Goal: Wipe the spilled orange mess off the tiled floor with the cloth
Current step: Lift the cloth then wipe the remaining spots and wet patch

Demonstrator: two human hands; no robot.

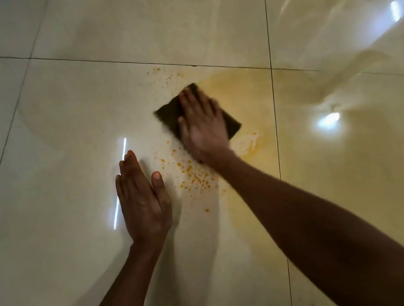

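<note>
A dark folded cloth (167, 111) lies flat on the glossy cream tiled floor (52, 148). My right hand (203, 124) presses down on it, palm flat and fingers spread, covering most of it. Orange specks (194, 177) are scattered just below the cloth, between my two hands. A pale orange smear (238, 88) spreads to the right of the cloth and down beside my right forearm. My left hand (143, 202) rests flat on the tile to the left of the specks, holding nothing.
Dark grout lines (266, 40) cross the floor, one running vertically right of the spill, one slanting above it. Bright light reflections (328, 119) glare on the tiles at right and beside my left hand.
</note>
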